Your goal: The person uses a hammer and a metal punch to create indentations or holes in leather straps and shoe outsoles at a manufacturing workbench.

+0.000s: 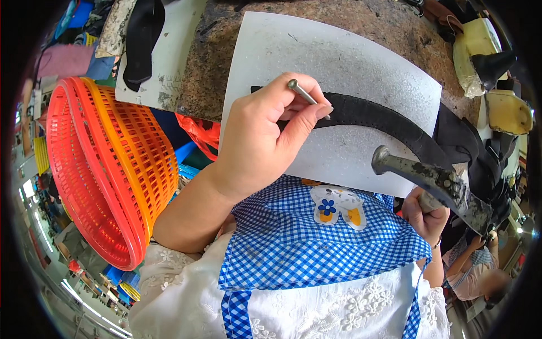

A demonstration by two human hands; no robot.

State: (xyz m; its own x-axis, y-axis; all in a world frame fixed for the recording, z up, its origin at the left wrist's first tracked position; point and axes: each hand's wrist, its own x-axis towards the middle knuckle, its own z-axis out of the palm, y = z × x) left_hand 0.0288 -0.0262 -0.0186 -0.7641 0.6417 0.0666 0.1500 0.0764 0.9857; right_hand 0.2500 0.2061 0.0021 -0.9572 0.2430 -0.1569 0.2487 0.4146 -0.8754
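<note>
At your left stand latticed red and orange plastic baskets (144, 147). Your left hand (257, 135) pinches a slim metal rod (304, 92) over the curved, matte black strap (372, 116); whether its tip touches, you cannot tell. The strap lies across a smooth, speckled whitish sheet (271, 51). Further right, your right hand (423, 219) wraps the handle of a worn, scuffed metal hammer (420, 172).

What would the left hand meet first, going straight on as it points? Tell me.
Probably the black strap, just past the left hand and the metal rod it grips; depth is unclear.
</note>
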